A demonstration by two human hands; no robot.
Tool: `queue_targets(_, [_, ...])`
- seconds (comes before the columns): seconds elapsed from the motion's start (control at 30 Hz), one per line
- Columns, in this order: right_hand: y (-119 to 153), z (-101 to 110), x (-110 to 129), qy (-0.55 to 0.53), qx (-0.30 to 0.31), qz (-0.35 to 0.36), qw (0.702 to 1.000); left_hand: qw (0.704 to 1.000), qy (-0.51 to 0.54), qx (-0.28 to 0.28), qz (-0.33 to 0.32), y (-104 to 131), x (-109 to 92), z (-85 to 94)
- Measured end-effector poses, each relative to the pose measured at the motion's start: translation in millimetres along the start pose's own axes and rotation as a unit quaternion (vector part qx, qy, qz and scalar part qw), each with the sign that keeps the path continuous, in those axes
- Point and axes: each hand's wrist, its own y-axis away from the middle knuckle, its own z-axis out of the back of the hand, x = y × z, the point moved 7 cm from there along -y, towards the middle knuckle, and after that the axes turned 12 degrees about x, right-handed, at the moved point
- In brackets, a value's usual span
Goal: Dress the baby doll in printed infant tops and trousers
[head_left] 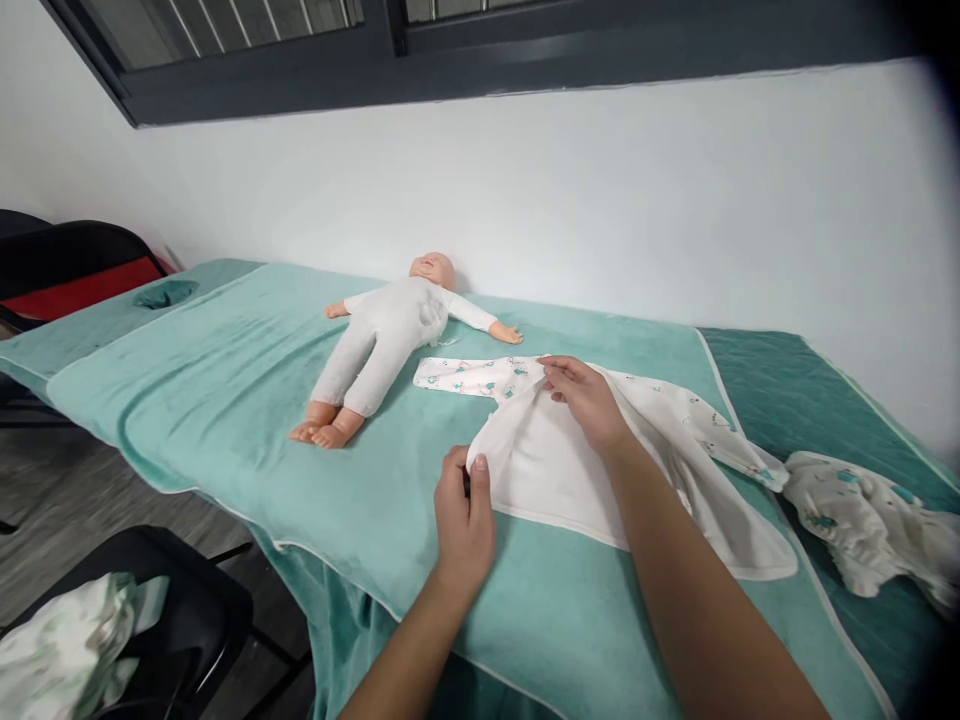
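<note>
A white baby garment (pixel 555 470) with small printed figures on its sleeves lies spread open on the green-covered table (pixel 240 400). My left hand (pixel 465 510) pinches the garment's near left edge between thumb and fingers. Higher up, my right hand (pixel 589 395) has its fingers closed on the cloth near the neck, beside the left sleeve. One sleeve points left, the other stretches right. Behind and to the left, a baby doll (pixel 390 320) with a white cloth body lies on its back, arms spread, touched by neither hand.
Crumpled printed cloth (pixel 862 520) lies at the table's right end. A black chair (pixel 187 610) at the lower left holds more cloth (pixel 67 640). Behind the table stands a white wall (pixel 570 200); a black and red chair (pixel 75 265) is at the far left.
</note>
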Motion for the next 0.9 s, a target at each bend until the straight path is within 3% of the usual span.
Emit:
queue_targets(0.23, [-3.5,-23.3,4.9,0.073,0.077,0.072,0.992,0.995,0.071,-0.050,0.051,1.2,20.0,2.1])
queue_targets(0.37, [-1.7,-43.5,2.3,0.210,0.138,0.102,0.962,0.989,0.086,-0.120,0.016,0.1,18.6,10.7])
queue_targets(0.47, [-1.2,-52.7,-1.2,0.321,0.155,0.104,0.928,0.989,0.025,-0.143,-0.027,1.2,8.3,14.3])
queue_targets(0.57, [-1.2,-58.0,-2.7,0.385,0.170,0.101,0.902,0.986,-0.058,-0.140,-0.071,4.9,-4.6,13.5])
queue_targets(0.7, [-0.8,-60.3,-1.5,0.413,0.174,0.094,0.889,0.981,-0.109,-0.115,-0.110,8.0,-14.2,8.2])
queue_targets(0.9, [0.4,-62.2,-2.0,0.452,0.169,0.075,0.873,0.989,-0.107,-0.068,-0.081,-0.7,-6.6,2.1])
